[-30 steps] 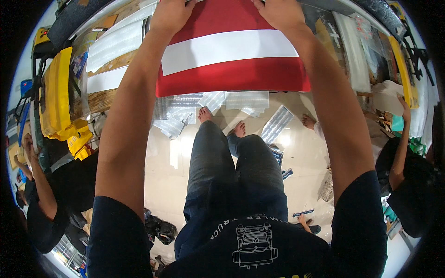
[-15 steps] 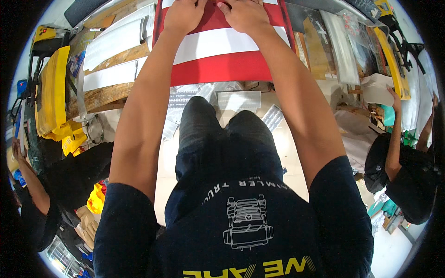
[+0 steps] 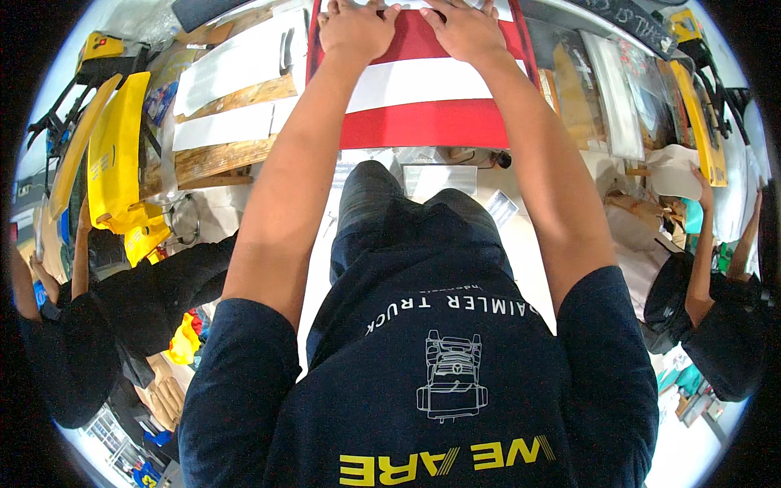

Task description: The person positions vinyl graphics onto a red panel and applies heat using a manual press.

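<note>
Close fisheye view from the head, steeply down toward the hands [image 3: 358,32].

Both arms reach up the frame and draw closer together toward the top. The left forearm [image 3: 305,163] slants up and rightward, the right forearm [image 3: 541,154] up and leftward, each bare below a sleeved upper arm at the lower left and lower right. At the top edge, just left of centre, the left hand [image 3: 358,32] lies palm down, fingers spread — its thumb [image 3: 392,12] angles toward the upper right. The right hand [image 3: 465,32] mirrors it right of centre, its back showing, thumb [image 3: 431,18] angled up and leftward. The thumbs are near each other — not touching.
</note>
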The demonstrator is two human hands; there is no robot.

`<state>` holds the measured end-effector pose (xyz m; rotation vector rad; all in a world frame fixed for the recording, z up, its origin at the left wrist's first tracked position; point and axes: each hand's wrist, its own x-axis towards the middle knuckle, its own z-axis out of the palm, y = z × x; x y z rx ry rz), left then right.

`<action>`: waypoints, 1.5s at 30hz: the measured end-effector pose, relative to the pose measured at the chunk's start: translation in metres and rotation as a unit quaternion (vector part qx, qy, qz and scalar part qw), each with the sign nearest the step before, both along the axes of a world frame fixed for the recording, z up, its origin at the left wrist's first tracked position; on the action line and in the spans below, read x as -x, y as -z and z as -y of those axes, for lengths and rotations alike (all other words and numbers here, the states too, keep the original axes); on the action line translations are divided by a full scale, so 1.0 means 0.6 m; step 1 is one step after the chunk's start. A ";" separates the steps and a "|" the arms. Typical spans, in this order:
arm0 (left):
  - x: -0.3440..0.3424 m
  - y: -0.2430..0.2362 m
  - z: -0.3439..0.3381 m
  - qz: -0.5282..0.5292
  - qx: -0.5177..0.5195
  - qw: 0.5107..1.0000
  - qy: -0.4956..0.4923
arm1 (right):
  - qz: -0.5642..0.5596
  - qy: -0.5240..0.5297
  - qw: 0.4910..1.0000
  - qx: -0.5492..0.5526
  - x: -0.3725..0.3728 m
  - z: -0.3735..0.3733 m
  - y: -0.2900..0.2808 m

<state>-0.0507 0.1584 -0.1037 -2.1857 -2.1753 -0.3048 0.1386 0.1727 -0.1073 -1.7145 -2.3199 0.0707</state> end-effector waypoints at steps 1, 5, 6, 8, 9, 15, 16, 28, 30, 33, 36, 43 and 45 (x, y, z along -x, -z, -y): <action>0.000 -0.016 -0.001 -0.017 0.022 1.000 0.002 | 0.000 0.002 1.000 0.001 -0.003 -0.001 0.001; -0.001 -0.025 -0.011 -0.011 0.044 0.999 -0.014 | 0.009 0.043 0.999 -0.019 0.001 -0.005 0.001; -0.001 -0.018 -0.010 -0.017 0.032 0.999 -0.026 | 0.013 0.050 0.999 -0.015 0.003 -0.007 -0.001; -0.003 -0.010 -0.014 -0.024 0.028 0.998 -0.043 | 0.019 0.066 0.998 -0.005 0.006 -0.010 -0.003; -0.005 -0.009 -0.017 -0.024 0.036 0.998 -0.048 | 0.030 0.070 0.997 0.013 0.006 -0.013 -0.006; -0.016 -0.026 -0.022 0.014 0.098 0.994 -0.053 | 0.018 0.126 0.991 0.032 0.002 -0.041 0.011; -0.015 -0.027 -0.021 0.017 0.110 0.992 -0.054 | 0.028 0.121 0.992 0.034 0.006 -0.040 0.007; 0.058 -0.016 0.003 0.038 0.012 0.995 0.092 | 0.047 0.088 0.995 0.010 -0.086 -0.072 0.030; 0.150 0.040 0.035 -0.005 -0.114 0.991 0.068 | 0.010 0.024 0.998 0.058 -0.095 0.006 -0.058; 0.170 0.021 0.136 0.070 -0.094 0.988 0.105 | -0.057 -0.062 0.996 0.004 -0.171 0.101 -0.083; 0.160 -0.001 0.174 0.140 -0.034 0.983 0.113 | -0.044 -0.095 0.993 -0.061 -0.239 0.120 -0.049; 0.167 -0.036 0.180 0.150 0.016 0.983 0.106 | 0.011 -0.106 0.994 0.023 -0.212 0.104 -0.072; 0.149 -0.051 0.178 0.180 0.078 0.977 0.085 | -0.032 -0.104 0.993 0.035 -0.225 0.095 -0.058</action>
